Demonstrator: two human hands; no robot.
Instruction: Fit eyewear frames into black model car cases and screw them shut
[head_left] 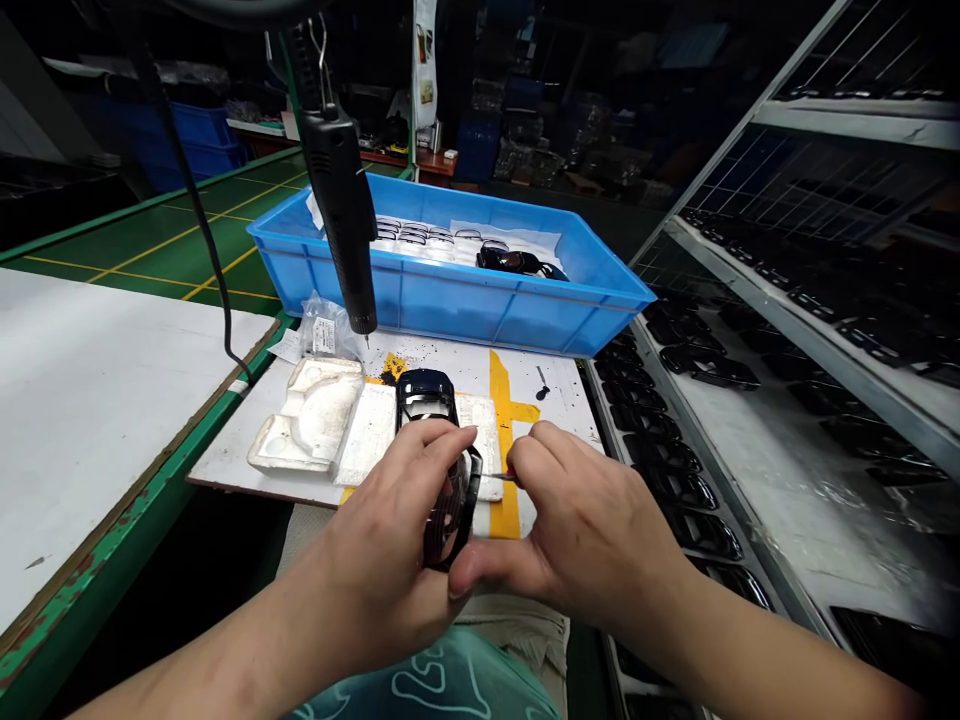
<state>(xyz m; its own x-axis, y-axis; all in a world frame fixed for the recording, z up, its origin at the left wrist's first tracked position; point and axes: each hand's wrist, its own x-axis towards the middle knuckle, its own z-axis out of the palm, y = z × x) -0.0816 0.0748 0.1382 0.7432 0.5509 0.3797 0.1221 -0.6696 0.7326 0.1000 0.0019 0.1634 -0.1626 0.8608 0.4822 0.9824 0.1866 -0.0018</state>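
My left hand is wrapped round a black oval plastic part, holding it on edge over the near rim of the work board. My right hand is closed beside it, thumb under the part, fingers pinching a thin metal tool whose tip points at the part. Just beyond the hands a dark blue toy car body rests on a white foam pad.
A black electric screwdriver hangs above the board. Behind it stands a blue bin with car bodies inside. A white moulded cradle lies left of the pad. Racks of black parts fill the right. A white table spreads left.
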